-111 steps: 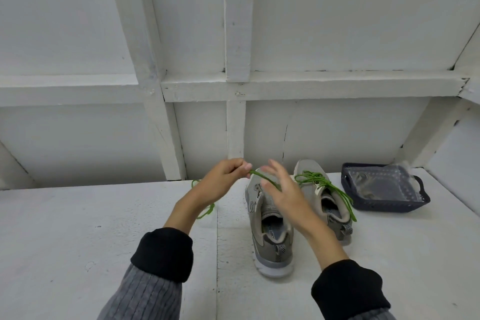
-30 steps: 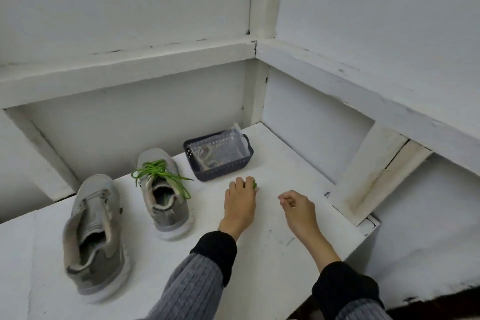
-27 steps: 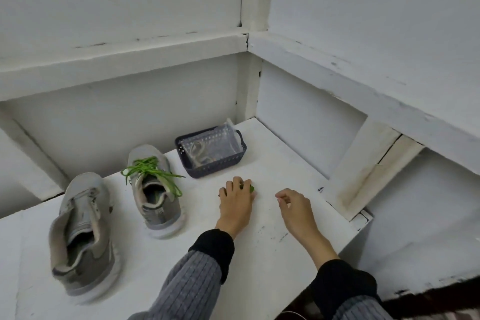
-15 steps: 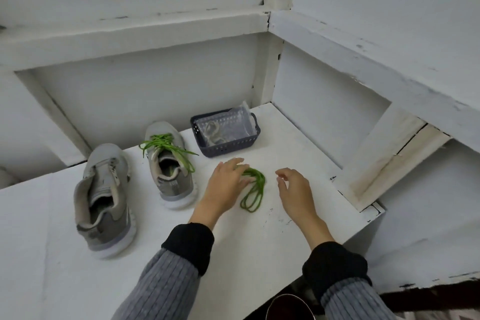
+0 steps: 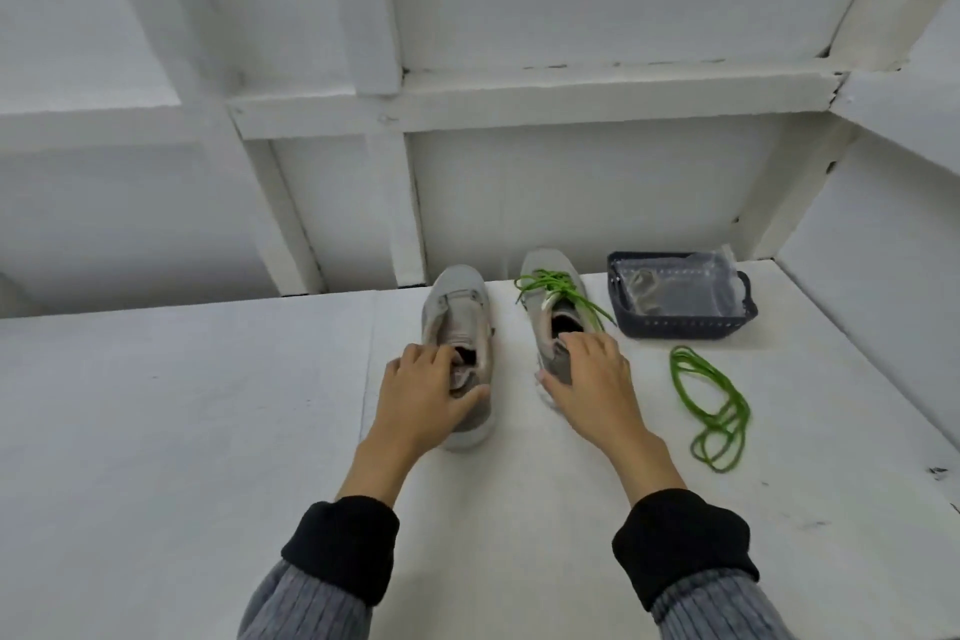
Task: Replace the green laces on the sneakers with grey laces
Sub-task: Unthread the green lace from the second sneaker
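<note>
Head cam: our left hand (image 5: 423,392) grips the bare sneaker (image 5: 460,327), right hand (image 5: 589,374) grips the still-laced sneaker (image 5: 553,307); one green lace (image 5: 711,403) off, grey untouched.

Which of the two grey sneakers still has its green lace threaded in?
The right-hand grey sneaker, beside the dark plastic basket, under the right hand. The left-hand grey sneaker shows none.
</note>
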A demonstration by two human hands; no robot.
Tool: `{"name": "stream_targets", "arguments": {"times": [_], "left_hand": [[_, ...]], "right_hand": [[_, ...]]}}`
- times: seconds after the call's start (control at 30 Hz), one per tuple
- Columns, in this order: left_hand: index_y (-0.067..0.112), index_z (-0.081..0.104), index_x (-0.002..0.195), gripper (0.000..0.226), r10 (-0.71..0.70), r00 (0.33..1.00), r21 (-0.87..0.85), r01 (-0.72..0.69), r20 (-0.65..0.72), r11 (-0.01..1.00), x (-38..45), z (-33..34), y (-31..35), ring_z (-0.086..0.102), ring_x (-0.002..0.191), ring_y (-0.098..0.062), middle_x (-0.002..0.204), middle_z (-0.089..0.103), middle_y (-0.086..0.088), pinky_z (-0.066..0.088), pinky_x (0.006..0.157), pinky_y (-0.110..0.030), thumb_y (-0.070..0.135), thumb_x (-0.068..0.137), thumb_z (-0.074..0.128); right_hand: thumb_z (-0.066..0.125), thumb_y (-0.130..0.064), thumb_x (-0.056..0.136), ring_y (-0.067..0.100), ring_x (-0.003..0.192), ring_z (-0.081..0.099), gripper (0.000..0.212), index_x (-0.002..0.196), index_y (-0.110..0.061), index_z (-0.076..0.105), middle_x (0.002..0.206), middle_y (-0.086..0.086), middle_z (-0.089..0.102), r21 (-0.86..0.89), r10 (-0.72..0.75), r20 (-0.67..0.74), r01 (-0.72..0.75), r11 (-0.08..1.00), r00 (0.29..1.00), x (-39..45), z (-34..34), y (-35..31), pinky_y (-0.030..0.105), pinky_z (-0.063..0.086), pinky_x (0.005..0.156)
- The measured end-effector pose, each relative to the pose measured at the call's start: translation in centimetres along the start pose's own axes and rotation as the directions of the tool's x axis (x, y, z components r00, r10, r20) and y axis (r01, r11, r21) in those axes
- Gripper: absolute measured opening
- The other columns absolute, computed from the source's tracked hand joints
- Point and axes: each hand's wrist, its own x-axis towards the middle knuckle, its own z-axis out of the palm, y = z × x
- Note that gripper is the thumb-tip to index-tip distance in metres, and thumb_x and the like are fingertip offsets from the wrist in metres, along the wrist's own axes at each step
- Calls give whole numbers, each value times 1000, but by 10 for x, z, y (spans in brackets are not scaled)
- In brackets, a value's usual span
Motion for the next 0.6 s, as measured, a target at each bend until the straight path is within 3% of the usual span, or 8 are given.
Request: {"name": "stream_targets", "arguments": {"times": [0.1,0.23,0.43,0.6], "left_hand": [[17,61,109,42,79,994,-60,-75,69,995,-8,-1,-8,43,110,-19,111,56,3,38,81,-29,55,90,56],[16,61,114,32,26,997,-242,-7,75,970,-19,-9,-33,35,102,-11,106,43,9,35,72,-28,41,94,59],[15,62,106,20,-143,989,-241,132,-29,962,-47,-26,-101,36,103,-16,108,46,4,46,75,-34,31,95,60],[12,58,103,18,-274,957,-179,254,-99,951,-69,-37,-146,39,107,-20,119,47,0,42,70,-30,27,95,59]], "right_hand": [[65,-16,86,27,113,45,24,107,-7,58,115,11,58,-75,21,-55,-26,997,998,7,8,-10,30,35,87],[64,-5,84,26,104,49,15,99,-2,61,105,11,60,13,6,-71,-5,1000,997,10,15,-32,30,40,80],[70,5,74,29,92,55,16,87,-1,65,90,9,64,131,-177,-97,188,973,979,-9,38,-87,27,35,80],[74,2,70,30,85,58,21,88,-5,66,85,5,64,135,-340,-28,341,930,940,-23,59,-123,38,45,81]]}}
